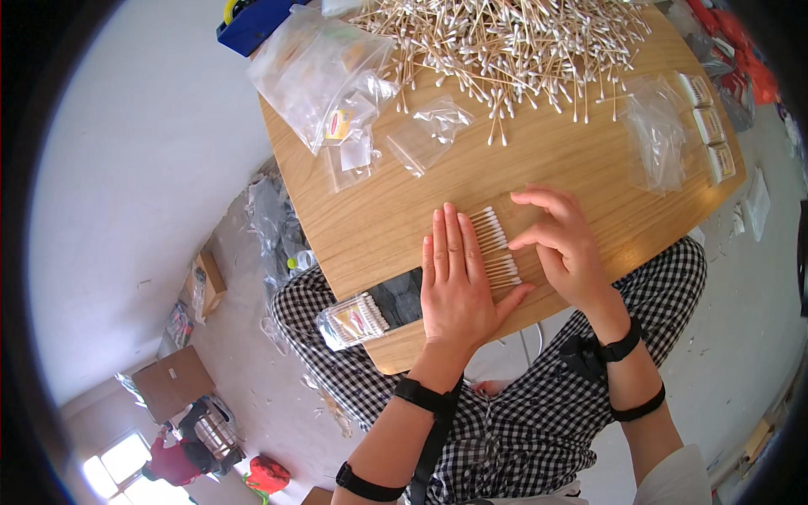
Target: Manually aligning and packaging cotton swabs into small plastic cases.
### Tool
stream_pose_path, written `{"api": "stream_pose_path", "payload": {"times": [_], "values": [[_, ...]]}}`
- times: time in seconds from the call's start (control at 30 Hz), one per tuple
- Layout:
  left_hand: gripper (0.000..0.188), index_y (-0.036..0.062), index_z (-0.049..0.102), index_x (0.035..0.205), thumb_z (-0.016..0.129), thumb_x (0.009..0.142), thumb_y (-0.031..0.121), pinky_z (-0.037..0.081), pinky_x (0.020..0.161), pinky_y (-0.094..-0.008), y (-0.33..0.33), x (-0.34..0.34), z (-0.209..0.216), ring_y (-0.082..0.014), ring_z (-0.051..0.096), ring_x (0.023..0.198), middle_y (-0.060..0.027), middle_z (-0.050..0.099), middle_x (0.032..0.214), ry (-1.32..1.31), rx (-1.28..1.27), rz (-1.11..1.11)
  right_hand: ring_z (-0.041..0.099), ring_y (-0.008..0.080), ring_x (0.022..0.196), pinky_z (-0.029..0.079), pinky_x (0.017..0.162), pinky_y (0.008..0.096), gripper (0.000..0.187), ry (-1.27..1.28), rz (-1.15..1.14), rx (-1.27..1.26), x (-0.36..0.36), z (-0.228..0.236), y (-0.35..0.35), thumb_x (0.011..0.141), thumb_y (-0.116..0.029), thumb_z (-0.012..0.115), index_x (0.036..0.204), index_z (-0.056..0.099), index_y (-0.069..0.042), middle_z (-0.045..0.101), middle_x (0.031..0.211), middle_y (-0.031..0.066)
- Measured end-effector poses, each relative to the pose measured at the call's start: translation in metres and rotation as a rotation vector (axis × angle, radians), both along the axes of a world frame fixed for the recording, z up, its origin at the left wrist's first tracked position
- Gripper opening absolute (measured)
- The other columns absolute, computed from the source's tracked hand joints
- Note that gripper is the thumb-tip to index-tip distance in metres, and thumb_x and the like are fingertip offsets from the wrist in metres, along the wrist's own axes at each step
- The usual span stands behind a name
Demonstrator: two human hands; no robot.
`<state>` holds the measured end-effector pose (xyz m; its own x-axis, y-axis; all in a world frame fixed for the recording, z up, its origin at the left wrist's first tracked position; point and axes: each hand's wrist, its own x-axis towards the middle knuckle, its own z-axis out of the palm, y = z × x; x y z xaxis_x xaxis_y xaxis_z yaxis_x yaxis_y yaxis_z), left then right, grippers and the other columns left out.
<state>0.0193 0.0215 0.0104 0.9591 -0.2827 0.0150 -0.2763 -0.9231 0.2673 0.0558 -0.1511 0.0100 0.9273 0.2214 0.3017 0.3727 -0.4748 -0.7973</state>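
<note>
My left hand (457, 282) lies flat on the wooden table near its front edge, fingers stretched out together and thumb apart. It covers part of a row of cotton swabs (495, 244), whose white tips show side by side to its right. Just right of that row, my right hand (555, 244) is raised with its fingers bent and apart, nothing visible between them. Left of my left hand, a clear pack of cotton swabs (353, 321) rests at the end of a dark strip (397, 299) on the table.
A big loose heap of cotton swabs (505, 46) spreads over the far table (362, 227). Clear plastic bags (316, 71) lie at the far left, another bag (656, 135) at the right. Several small packed boxes (709, 126) line the right edge. Another person (177, 459) is at lower left.
</note>
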Motion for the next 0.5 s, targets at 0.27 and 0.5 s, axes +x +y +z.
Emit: {"api": "stream_pose_path", "payload": {"times": [0.27,0.5], "values": [[0.109,-0.0118,0.026,0.145,0.060,0.079,0.068,0.022,0.117,-0.0467,-0.0002,-0.0004,-0.0001,-0.0381,0.022,0.145,-0.0294,0.023,0.154,0.004,0.005,0.001,0.055,0.0304,0.115,0.044,0.096,0.0410,0.016,-0.054,0.020,-0.055,0.0035,-0.0006,0.0003,0.072,0.006,0.059,0.076,0.066,-0.007,0.062,0.118,0.0088],[0.109,-0.0118,0.026,0.145,0.059,0.079,0.069,0.022,0.117,-0.0466,-0.0003,0.0005,0.0000,-0.0378,0.022,0.145,-0.0291,0.023,0.154,-0.002,0.010,0.000,0.054,0.0297,0.116,0.043,0.097,0.0411,0.014,-0.065,0.025,-0.103,0.0036,-0.0012,0.0004,0.072,0.005,0.059,0.075,0.065,-0.008,0.061,0.119,0.0077]]}}
